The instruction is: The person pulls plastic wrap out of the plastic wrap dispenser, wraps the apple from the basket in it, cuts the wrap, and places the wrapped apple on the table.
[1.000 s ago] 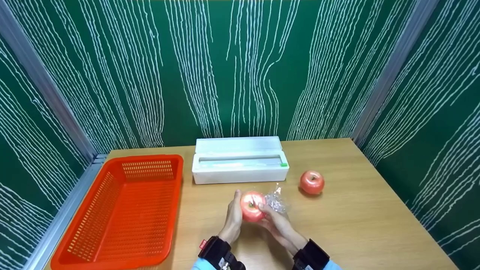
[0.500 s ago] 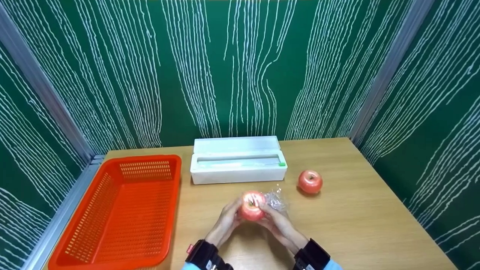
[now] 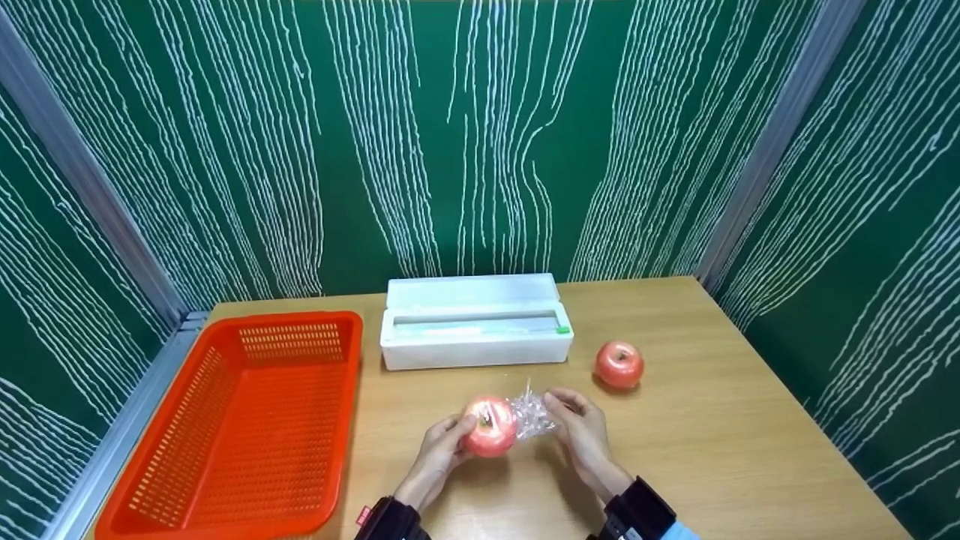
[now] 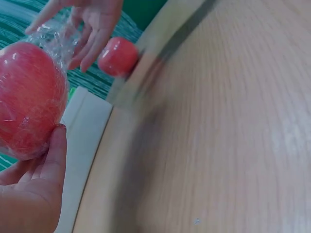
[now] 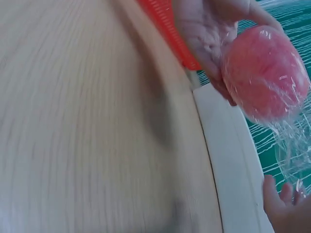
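An apple in clear plastic wrap (image 3: 490, 429) is held at its left side by my left hand (image 3: 439, 454), over the table in the head view. In the left wrist view, that hand's fingers support the wrapped apple (image 4: 29, 102) from below. A crumpled tail of plastic wrap (image 3: 532, 415) sticks out from the apple's right side. My right hand (image 3: 585, 435) is at this tail, away from the apple itself. Seen from the left wrist, the right hand's fingers (image 4: 99, 36) are spread and fairly straight beside the wrap. The right wrist view shows its fingertips (image 5: 270, 187) just below the tail.
An orange-red plastic basket (image 3: 341, 450) stands on the left of the wooden table (image 3: 720, 442). At the back is a white box (image 3: 480, 352) with its lid raised and a small green piece on its right edge. Another apple (image 3: 619, 365) sits to the right.
My right hand has let go of the apple and moved right to the wrap's tail. The apple, in my left hand, has shifted slightly left and nearer.
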### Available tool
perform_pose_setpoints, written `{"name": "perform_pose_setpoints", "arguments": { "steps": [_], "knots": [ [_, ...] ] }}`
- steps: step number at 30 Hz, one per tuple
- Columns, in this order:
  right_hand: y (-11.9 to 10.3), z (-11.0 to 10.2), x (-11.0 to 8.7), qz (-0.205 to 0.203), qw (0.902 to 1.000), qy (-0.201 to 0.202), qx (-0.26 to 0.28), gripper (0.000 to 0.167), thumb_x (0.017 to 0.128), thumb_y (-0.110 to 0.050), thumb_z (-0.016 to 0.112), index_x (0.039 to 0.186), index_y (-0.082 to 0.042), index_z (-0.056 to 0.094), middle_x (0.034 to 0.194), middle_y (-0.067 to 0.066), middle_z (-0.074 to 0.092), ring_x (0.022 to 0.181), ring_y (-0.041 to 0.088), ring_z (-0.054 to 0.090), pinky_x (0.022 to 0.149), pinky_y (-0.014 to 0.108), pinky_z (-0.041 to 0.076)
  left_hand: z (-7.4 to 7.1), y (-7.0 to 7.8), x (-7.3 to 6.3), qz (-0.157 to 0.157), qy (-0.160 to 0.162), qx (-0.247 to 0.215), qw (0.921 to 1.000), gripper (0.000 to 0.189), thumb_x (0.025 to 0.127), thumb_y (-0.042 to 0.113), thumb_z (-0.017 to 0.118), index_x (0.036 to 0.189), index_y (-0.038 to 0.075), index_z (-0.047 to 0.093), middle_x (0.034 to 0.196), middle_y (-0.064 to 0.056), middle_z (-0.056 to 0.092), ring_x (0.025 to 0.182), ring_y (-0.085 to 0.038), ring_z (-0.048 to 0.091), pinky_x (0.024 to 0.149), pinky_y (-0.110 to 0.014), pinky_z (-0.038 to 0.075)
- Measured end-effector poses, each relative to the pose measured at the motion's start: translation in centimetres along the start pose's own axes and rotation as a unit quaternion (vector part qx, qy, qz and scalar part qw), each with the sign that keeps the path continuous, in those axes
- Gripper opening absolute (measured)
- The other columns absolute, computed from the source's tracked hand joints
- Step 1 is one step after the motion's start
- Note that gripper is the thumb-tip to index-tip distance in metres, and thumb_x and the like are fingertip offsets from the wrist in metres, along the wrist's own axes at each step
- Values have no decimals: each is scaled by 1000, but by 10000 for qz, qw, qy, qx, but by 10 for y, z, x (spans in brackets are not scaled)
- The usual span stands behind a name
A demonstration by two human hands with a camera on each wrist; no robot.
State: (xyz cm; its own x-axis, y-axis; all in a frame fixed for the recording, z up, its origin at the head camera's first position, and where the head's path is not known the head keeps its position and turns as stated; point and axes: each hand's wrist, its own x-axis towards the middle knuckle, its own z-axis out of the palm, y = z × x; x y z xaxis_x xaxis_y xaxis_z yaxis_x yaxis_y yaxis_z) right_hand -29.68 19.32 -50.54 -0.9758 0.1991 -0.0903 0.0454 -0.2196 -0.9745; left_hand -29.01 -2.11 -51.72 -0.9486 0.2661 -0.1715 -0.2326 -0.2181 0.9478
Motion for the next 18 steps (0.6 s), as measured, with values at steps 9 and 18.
{"name": "perform_pose_setpoints", "arguments": {
  "steps": [9,18],
  "knots": [
    [-2,-4,-2,-552,9897,-338,-1279,40,79,-13,69,112,6,56,94,5,64,84,9,58,76,20,49,-6,-3,-4,-48,28,-8,10000,54,88,37,55,122,-5,48,100,-3,63,87,-9,60,80,-24,49],
    [-10,-5,6,-288,9921,103,-1215,10,80,-3,65,90,0,65,78,1,63,70,10,56,65,21,51,-14,-5,-7,5,-45,185,9998,50,90,35,54,121,-4,50,92,1,62,79,-9,56,72,-21,48]
  ]
}}
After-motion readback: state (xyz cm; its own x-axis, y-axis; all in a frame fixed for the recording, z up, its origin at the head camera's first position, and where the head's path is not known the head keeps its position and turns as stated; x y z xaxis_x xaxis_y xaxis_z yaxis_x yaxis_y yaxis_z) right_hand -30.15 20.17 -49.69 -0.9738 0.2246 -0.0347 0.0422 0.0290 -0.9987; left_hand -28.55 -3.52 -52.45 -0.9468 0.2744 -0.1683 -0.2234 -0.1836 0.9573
